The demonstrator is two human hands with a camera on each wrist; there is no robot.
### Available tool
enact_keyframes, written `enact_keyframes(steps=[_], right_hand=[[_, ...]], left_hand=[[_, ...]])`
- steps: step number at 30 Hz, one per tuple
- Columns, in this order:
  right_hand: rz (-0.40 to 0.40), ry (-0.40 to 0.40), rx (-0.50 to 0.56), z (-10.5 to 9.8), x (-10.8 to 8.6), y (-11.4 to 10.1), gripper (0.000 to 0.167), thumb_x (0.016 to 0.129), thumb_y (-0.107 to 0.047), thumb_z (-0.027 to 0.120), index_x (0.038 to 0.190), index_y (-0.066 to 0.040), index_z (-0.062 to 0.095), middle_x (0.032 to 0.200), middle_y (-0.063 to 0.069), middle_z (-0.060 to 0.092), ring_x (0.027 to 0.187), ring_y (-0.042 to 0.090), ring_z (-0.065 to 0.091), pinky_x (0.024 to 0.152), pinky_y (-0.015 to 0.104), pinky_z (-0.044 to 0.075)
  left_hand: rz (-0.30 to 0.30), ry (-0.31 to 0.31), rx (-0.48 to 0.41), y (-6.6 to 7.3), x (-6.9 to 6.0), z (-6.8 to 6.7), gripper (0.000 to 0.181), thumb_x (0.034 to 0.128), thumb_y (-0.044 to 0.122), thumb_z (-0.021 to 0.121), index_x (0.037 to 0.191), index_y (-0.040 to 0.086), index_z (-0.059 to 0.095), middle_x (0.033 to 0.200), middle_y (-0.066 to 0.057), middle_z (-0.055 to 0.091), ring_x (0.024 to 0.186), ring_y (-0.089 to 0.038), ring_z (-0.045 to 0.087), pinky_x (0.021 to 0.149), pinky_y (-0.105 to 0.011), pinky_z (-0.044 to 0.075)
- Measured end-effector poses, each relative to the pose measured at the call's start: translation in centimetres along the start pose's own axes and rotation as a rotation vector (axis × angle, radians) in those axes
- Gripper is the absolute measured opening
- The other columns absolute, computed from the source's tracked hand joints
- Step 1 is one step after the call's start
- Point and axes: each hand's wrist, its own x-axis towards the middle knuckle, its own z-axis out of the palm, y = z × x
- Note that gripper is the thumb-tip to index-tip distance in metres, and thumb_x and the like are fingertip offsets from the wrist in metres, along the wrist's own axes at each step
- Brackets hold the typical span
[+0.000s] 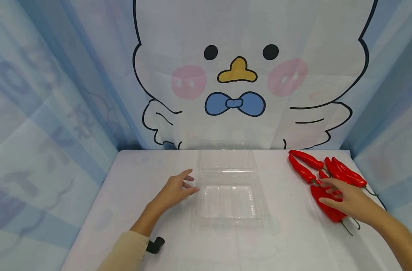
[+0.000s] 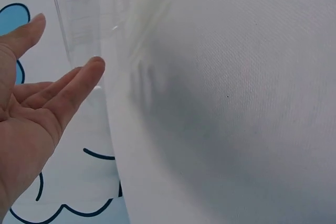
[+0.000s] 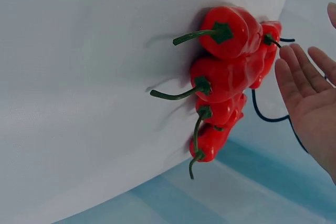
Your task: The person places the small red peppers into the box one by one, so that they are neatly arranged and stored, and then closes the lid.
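On the desk point(image 1: 287, 237), at right, peppers point(image 1: 328, 207) slant lengthwise, stems point(image 3: 193, 36) toward the near right; the right hand point(image 1: 353, 199), fingers loosely extended, partly hides them. Left hand point(image 1: 175, 191), fingers parted, beside the box point(image 1: 229, 222); its clear lid point(image 1: 226, 161) barely shows.

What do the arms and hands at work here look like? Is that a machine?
No, they are a person's. The left hand and right hand are both ungloved. A plain pale beige sleeve covers the left forearm, with a small black gadget sticking out beside it. The visible right forearm has no sleeve.
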Motion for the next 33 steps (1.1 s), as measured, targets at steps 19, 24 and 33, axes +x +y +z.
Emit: enact_keyframes(steps=[19,24,33], right_hand=[[0.099,-0.098,-0.088,0.3,0.1,0.8,0.085,0.075,-0.035,0.091,0.135,0.01,0.051,0.11,0.028,0.067,0.097,0.041,0.067,0.066,0.043,0.066],[0.118,-0.116,-0.1,0.5,0.3,0.9,0.087,0.074,-0.033,0.092,0.134,0.013,0.049,0.109,0.03,0.065,0.097,0.044,0.065,0.067,0.045,0.066],[0.105,-0.121,-0.109,1.4,0.5,1.4,0.089,0.073,-0.034,0.093,0.135,0.014,0.051,0.111,0.027,0.065,0.097,0.039,0.063,0.072,0.048,0.066]], left_hand=[[-0.093,-0.076,-0.283,-0.5,0.3,0.6,0.068,0.0942,0.016,0.076,0.152,0.0,0.045,0.101,-0.012,0.074,0.074,-0.021,0.075,0.066,-0.033,0.066],[-0.091,-0.1,-0.345,-0.5,0.3,0.5,0.067,0.0952,0.01,0.074,0.153,-0.002,0.042,0.097,-0.016,0.074,0.072,-0.021,0.075,0.063,-0.035,0.066],[-0.087,-0.146,-0.391,-0.5,0.1,0.6,0.064,0.0962,0.005,0.07,0.152,-0.004,0.042,0.095,-0.017,0.073,0.069,-0.021,0.074,0.061,-0.037,0.066]])
